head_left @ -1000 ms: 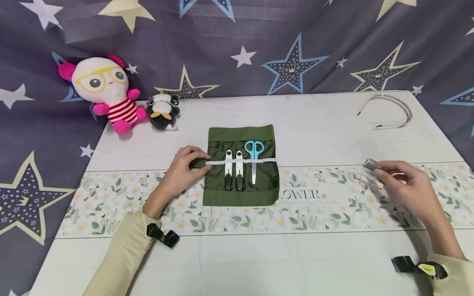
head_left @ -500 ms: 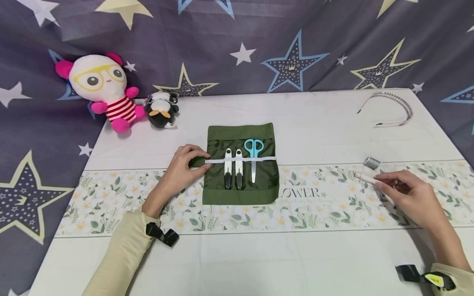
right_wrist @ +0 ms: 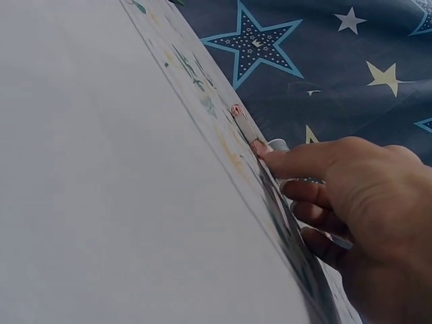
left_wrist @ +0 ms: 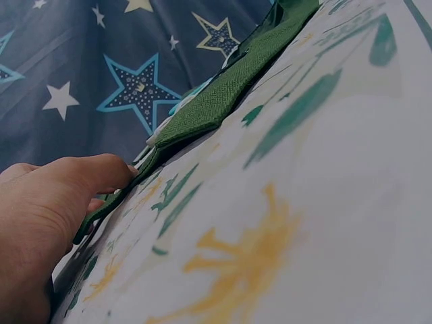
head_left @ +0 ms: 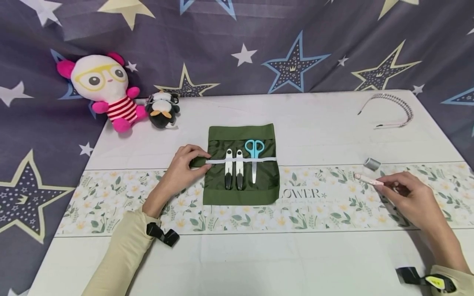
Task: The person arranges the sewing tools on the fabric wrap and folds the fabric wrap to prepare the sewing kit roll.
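Note:
A green fabric pouch (head_left: 240,197) lies flat, its white elastic band across two white-and-black tools (head_left: 228,168) and blue-handled scissors (head_left: 254,149). My left hand (head_left: 182,168) pinches the tab at the pouch's left edge; in the left wrist view the hand (left_wrist: 47,216) has thumb and finger at the green cloth (left_wrist: 196,115). At the right, my right hand (head_left: 411,195) pinches the near end of a slim pink-and-white item (head_left: 364,178). The right wrist view shows this hand (right_wrist: 364,196) with its fingertips on the item (right_wrist: 244,123).
A grey spool (head_left: 372,164) lies just beyond the right hand. A headband (head_left: 403,107) is at the back right. Two plush toys, a pink-and-white one (head_left: 122,109) and a penguin (head_left: 162,110), sit at the back left. A floral strip (head_left: 129,201) crosses the table.
The right hand has let go of the grey spool, which now lies on the table, and has taken hold of the pink-and-white item. The left hand stays at the pouch's tab.

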`<action>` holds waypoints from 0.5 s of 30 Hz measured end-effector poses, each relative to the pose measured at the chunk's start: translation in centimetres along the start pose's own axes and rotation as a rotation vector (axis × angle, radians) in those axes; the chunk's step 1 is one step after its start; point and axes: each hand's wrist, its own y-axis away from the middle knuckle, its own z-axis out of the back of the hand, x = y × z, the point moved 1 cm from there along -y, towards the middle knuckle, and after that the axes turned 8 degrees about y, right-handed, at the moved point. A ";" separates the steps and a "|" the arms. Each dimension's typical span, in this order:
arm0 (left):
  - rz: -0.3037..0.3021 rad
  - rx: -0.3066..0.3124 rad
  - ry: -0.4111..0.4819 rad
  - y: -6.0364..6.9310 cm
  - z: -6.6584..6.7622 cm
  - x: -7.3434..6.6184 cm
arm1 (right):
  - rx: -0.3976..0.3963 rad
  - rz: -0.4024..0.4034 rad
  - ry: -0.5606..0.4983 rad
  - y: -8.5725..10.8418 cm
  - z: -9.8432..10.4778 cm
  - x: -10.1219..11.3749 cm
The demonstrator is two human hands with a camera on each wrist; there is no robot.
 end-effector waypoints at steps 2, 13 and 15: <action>0.003 0.002 0.001 0.0 0.0 0.0 | 0.003 -0.004 -0.021 0.0 0.1 0.1; 0.007 0.004 0.007 0.1 0.0 0.1 | 0.012 -0.049 -0.177 -0.3 0.3 0.9; 0.006 0.005 0.006 0.0 0.1 0.1 | 0.009 -0.038 -0.217 -0.3 0.2 1.0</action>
